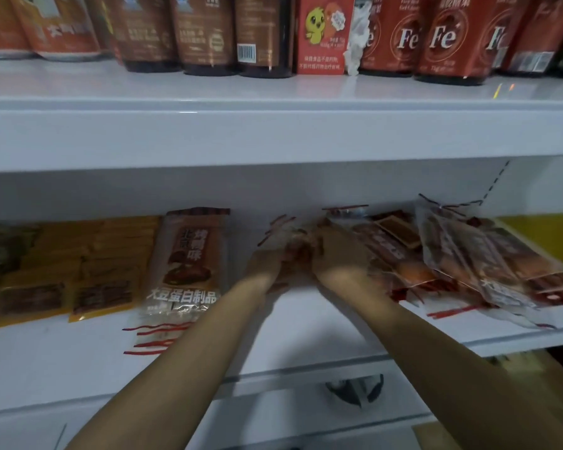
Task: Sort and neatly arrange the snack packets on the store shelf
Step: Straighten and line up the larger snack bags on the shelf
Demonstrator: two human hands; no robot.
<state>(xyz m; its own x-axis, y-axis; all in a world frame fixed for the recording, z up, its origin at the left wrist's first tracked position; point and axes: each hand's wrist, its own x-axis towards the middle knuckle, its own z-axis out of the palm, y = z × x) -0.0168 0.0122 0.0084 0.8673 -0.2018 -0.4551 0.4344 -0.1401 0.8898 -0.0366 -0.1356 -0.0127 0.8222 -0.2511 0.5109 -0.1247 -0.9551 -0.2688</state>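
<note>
My left hand point(263, 267) and my right hand point(333, 254) are deep on the middle shelf point(306, 323), close together, and both grip the same clear packet with red stripes point(298, 246) between them; the picture is blurred here, so I cannot tell how each finger lies. The packet is at the back of the white shelf, near the rear wall. To the left of my hands lies a brown packet with white letters point(189, 264), flat on the shelf, and more striped edges show under its near end. Further left lie the yellow packets point(106, 271), side by side. To the right of my right hand there is a loose pile of reddish packets point(468, 254), overlapping and tilted, reaching to the shelf's front edge. Above, on the upper shelf point(273, 134), stand dark brown pouches point(205, 34), a red box with a yellow chick point(325, 34) and red pouches marked Fe point(449, 37). The shelves are plain white.
</note>
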